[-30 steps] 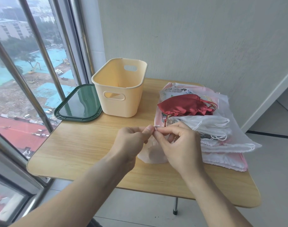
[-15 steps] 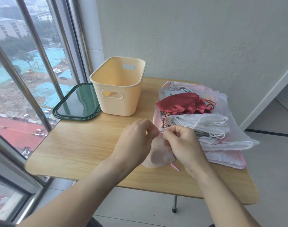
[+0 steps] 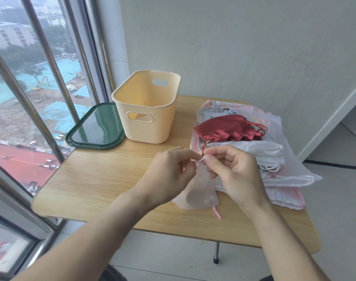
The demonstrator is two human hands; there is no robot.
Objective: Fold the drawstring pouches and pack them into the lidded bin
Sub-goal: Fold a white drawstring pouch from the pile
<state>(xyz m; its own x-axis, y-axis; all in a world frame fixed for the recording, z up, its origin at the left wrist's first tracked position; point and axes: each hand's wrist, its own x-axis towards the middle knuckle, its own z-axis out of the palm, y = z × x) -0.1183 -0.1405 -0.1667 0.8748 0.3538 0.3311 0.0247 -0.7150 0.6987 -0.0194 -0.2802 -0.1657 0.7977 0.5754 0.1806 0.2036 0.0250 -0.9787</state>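
1. Hands: two. Left hand (image 3: 169,175) and right hand (image 3: 233,173) raised together over the near middle of the table (image 3: 96,179), fingertips meeting.
2. Grip: both pinching the pink drawstring (image 3: 200,159) at the mouth of one sheer pink pouch (image 3: 199,197); fingers of both curled around it.
3. Held pouch: one. Hanging from the pinch, lower end resting on the tabletop just left of the pile; loose pink cord end (image 3: 217,212) lying on the wood below it.
4. Pile of pouches (image 3: 274,169): exact count not determinable, layers overlapping. One red satin pouch (image 3: 223,130) on top, white mesh ones beneath, pink-edged ones at the bottom, printed fabric at the far end. Pile on the right side of the table.
5. Bin (image 3: 146,110): one, cream plastic, cut-out handles, upright at the far side of the table, open, nothing seen inside.
6. Lid (image 3: 96,128): one, dark green, flat on the far left corner, touching the bin's left side.
7. Surface: light wood-grain tabletop, rounded corners, one metal leg (image 3: 216,252) visible.
8. Room: pale textured wall behind; window with metal bars (image 3: 51,63) at left, overlooking a construction site; grey tiled floor.
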